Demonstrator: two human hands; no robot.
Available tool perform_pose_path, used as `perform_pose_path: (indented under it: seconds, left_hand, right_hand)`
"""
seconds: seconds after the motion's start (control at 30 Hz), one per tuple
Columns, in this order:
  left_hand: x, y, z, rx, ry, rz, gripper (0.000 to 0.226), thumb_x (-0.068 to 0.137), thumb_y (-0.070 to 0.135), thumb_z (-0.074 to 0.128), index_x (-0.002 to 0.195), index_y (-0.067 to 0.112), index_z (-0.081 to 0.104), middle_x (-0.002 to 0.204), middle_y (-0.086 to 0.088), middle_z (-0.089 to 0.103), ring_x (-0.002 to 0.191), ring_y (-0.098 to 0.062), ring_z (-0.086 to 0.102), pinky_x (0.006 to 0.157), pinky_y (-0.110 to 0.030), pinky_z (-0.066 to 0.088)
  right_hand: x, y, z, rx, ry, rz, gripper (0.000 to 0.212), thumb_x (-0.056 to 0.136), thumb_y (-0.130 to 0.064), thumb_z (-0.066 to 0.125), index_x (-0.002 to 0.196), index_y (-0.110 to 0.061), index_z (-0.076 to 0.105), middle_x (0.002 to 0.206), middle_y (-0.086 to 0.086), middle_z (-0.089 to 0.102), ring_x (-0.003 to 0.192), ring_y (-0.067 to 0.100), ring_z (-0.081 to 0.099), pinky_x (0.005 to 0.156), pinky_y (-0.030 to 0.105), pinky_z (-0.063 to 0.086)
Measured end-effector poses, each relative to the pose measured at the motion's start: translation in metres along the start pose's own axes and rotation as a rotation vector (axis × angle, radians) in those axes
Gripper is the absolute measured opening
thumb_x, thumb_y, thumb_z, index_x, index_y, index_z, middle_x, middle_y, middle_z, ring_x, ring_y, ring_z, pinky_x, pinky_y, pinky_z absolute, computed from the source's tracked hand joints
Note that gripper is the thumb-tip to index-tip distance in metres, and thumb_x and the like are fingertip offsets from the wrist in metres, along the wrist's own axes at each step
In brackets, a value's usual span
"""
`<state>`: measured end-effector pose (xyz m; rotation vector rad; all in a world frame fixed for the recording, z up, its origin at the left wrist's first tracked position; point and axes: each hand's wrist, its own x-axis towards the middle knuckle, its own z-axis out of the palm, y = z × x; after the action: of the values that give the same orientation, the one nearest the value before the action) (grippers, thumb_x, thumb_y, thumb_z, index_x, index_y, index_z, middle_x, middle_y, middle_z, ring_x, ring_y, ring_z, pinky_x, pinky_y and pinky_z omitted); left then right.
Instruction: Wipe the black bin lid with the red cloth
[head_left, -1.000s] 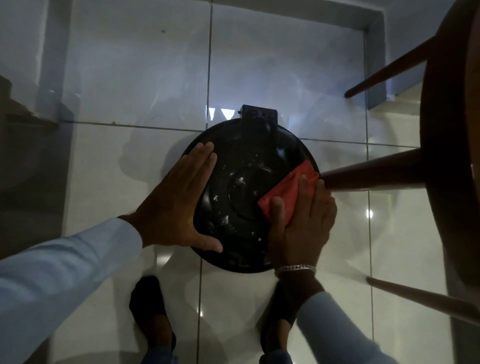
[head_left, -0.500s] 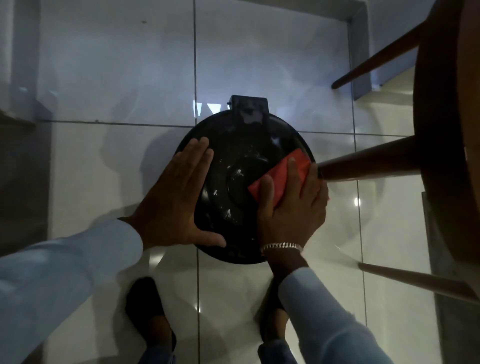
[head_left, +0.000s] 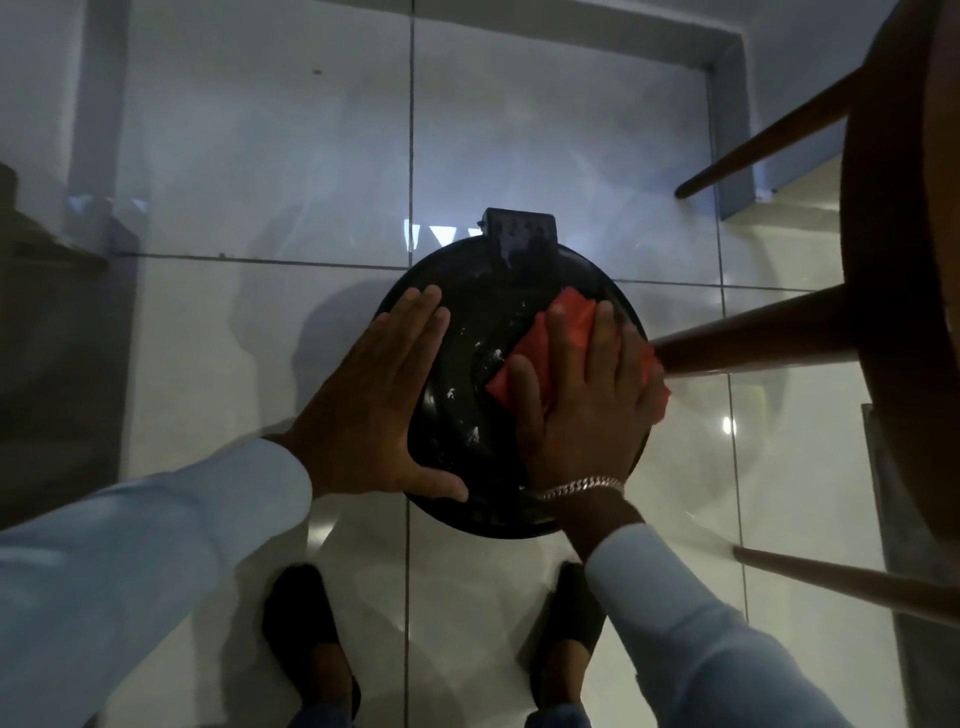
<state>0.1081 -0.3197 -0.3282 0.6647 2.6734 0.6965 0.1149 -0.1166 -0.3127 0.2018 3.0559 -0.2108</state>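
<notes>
Red cloth (head_left: 569, 332) under right hand (head_left: 582, 410) has slid up the lid (head_left: 467, 322).

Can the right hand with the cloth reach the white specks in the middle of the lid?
Probably yes. The right hand presses the cloth flat beside the specks on the lid; nothing lies between.

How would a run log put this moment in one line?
wiping | right hand presses red cloth on round black bin lid | left hand steadies lid

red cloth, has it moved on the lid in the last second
Yes. The red cloth under the right hand has slid up the lid towards the hinge block.
</notes>
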Motion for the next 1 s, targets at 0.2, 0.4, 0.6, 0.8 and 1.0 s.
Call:
perform_pose_path:
  seconds: [0.2, 0.4, 0.6, 0.8, 1.0]
  left_hand:
    - [0.0, 0.0, -0.004, -0.015, -0.012, 0.004, 0.142, 0.055, 0.09, 0.057, 0.153, 0.01, -0.008, 0.164, -0.008, -0.012, 0.152, -0.023, -0.013, 0.123, -0.044, 0.004]
    - [0.001, -0.002, 0.001, 0.005, 0.007, -0.004, 0.144, 0.053, 0.094, 0.053, 0.153, 0.01, -0.006, 0.165, -0.008, -0.011, 0.152, -0.022, -0.012, 0.123, -0.033, -0.006]
    - [-0.001, 0.0, -0.001, 0.016, 0.001, 0.014, 0.145, 0.053, 0.093, 0.055, 0.152, 0.009, -0.008, 0.164, -0.008, -0.014, 0.151, -0.021, -0.014, 0.122, -0.038, -0.001]
    - [-0.004, 0.051, -0.012, -0.139, 0.123, 0.038, 0.132, 0.066, 0.084, 0.055, 0.152, 0.007, -0.01, 0.164, -0.009, -0.015, 0.151, -0.026, -0.013, 0.124, -0.043, -0.002]
    - [0.062, 0.108, 0.003, 0.136, 0.086, -0.092, 0.098, 0.08, 0.082, 0.021, 0.152, 0.024, -0.012, 0.165, -0.008, -0.005, 0.151, -0.034, -0.004, 0.119, -0.062, -0.001]
  right_hand:
    - [-0.02, 0.03, -0.007, 0.024, -0.036, -0.152, 0.055, 0.094, -0.047, 0.038, 0.145, -0.03, 0.029, 0.157, 0.007, 0.032, 0.147, 0.034, 0.023, 0.116, 0.058, 0.023]
    - [0.028, -0.02, -0.003, 0.056, -0.026, -0.123, 0.05, 0.097, -0.052, 0.031, 0.144, -0.033, 0.032, 0.158, 0.002, 0.032, 0.147, 0.032, 0.023, 0.119, 0.058, 0.016]
    - [-0.003, -0.005, -0.018, 0.355, -0.112, -0.342, 0.05, 0.093, -0.052, 0.037, 0.141, -0.041, 0.034, 0.158, -0.011, 0.027, 0.15, 0.022, 0.016, 0.121, 0.052, 0.004]
    - [0.051, 0.036, -0.043, 0.704, -0.075, -0.111, 0.049, 0.096, -0.029, 0.034, 0.144, -0.019, 0.035, 0.153, 0.007, 0.039, 0.144, 0.021, 0.033, 0.119, 0.048, 0.03]
    - [0.052, 0.048, -0.02, 0.805, -0.173, -0.043, 0.038, 0.099, -0.013, 0.037, 0.135, -0.009, 0.048, 0.143, 0.018, 0.051, 0.135, 0.034, 0.046, 0.112, 0.057, 0.035]
